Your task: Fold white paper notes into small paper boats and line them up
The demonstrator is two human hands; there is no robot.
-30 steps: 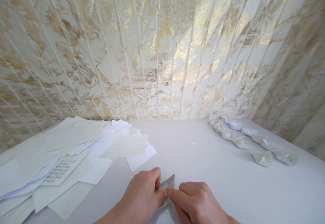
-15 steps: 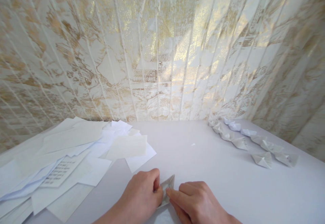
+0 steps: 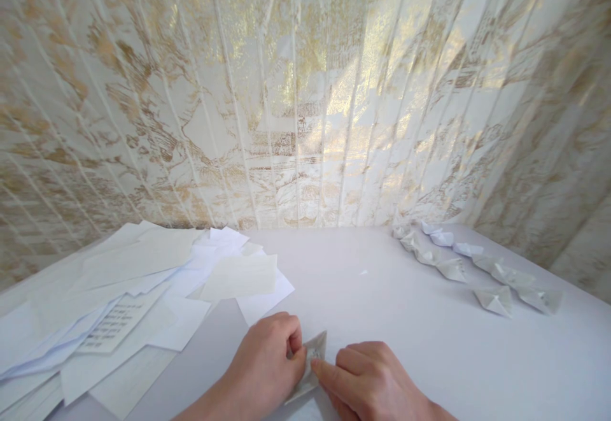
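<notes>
Close to the table's near edge lies a small folded paper (image 3: 317,346), greyish with faint print and pointed at its far end. My left hand (image 3: 268,362) pinches its left side between thumb and curled fingers. From the right, my right hand (image 3: 370,375) grips the same piece, its index fingertip pressing on the upper face and the other fingers curled below. Part of the paper is hidden behind my fingers.
Loose paper sheets (image 3: 138,258), some printed, spread over the left of the white table (image 3: 410,325). Several folded paper boats (image 3: 494,300) stand in rows at the right. A tiny paper scrap (image 3: 363,272) lies mid-table. A patterned curtain (image 3: 296,90) hangs behind.
My left hand has shifted slightly upward, and a little more of the folded paper's lower edge shows. My right hand stays nearly in place, still on the paper.
</notes>
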